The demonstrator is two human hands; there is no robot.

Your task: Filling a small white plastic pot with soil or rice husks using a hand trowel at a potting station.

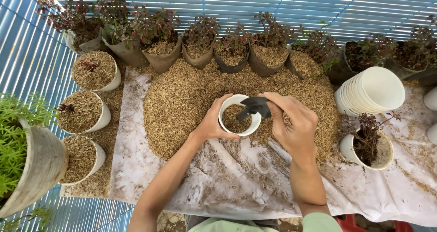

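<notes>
Head view, looking straight down, and I'm watching both hands meet over the heap of brown husk (191, 100) spread on the white sheet (236, 186). My landmark is the small white pot (240, 115), which sits right over the middle of that heap. The left hand (213, 122) wraps it from the left, thumb on the near rim and fingers curled round the far side, so it is grasping the pot and holding it mouth-up. The pot already has some husk inside.

The right hand (291, 122) comes in from the pot's right, pinched tight on a crumpled black bag (255, 107). That bag lies across the pot's right rim, its long axis running roughly left to right, with its left end hanging over the mouth. So the bag is directly above the opening, touching or nearly touching the rim; I can't tell which.

Right of the pot, well apart, a stack of empty white pots (373, 93) lies tipped on its side. Just in front of that stack stands a white pot with a dark-leaved seedling (369, 145). Left of the landmark pot, three husk-filled pots (86, 113) line the sheet's edge.
</notes>
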